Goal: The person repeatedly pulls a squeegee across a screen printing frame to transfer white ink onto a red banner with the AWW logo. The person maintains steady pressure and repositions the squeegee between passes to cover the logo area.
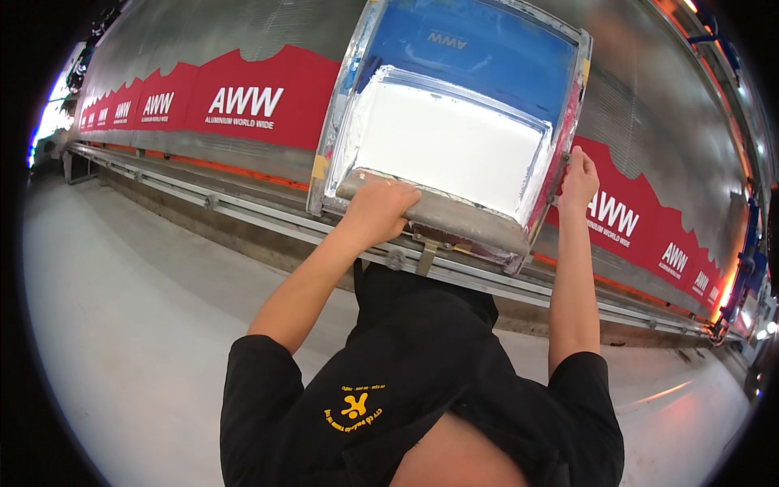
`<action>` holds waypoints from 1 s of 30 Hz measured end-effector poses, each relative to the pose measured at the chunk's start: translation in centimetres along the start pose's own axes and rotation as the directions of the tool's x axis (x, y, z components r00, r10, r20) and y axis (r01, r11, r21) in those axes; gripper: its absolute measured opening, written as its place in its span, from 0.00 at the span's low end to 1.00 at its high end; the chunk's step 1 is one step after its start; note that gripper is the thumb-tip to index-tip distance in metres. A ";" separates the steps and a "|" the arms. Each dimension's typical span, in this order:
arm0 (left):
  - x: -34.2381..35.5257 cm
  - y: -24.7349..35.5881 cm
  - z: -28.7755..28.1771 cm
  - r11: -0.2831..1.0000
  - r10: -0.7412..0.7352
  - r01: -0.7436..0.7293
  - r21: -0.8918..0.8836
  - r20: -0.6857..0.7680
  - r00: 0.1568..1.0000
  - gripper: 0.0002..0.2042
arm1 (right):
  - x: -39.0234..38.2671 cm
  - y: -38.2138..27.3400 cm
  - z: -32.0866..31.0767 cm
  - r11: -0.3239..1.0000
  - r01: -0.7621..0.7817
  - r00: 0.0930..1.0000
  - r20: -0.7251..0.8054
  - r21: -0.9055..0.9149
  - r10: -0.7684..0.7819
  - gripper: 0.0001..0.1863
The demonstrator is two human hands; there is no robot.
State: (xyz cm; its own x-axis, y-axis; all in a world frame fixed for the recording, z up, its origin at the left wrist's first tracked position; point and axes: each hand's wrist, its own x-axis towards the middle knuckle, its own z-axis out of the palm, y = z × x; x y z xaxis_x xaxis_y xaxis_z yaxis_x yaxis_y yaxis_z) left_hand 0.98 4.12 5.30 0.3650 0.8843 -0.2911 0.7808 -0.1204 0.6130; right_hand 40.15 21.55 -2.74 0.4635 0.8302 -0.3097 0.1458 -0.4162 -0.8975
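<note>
A screen-printing frame (331, 134) with a blue mesh (487, 49) lies tilted on the long table ahead of me. White ink (446, 138) covers the nearer part of the mesh. Across the frame's near end rests a grey squeegee (466, 217), smeared along its edge. My left hand (381, 209) is closed over the squeegee's left part, knuckles up. At the frame's right side my right hand (579, 180) is closed, its fingertips at a small fitting on the outer edge. What lies inside those fingers is mostly hidden.
Red printed pieces (256, 97) with jagged tops and white lettering lie in a row along the grey table (300, 20), on both sides of the frame. A metal rail (178, 188) runs along the table's near edge. Orange glowing light (728, 284) shows at the far right.
</note>
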 end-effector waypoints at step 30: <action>23.4 -11.2 -11.0 0.938 -0.075 0.042 0.345 0.082 0.994 0.29 | 2.7 -11.0 9.6 0.242 0.694 0.718 0.677 -0.678 -0.165 0.33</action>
State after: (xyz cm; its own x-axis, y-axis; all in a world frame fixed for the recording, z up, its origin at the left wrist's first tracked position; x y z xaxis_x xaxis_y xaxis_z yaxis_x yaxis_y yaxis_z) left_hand -4.81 31.15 -0.30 0.3457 0.8507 -0.3960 0.9225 -0.2309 0.3093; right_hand 31.38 31.87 3.25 -0.2827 0.9153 -0.2869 0.9494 0.2243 -0.2197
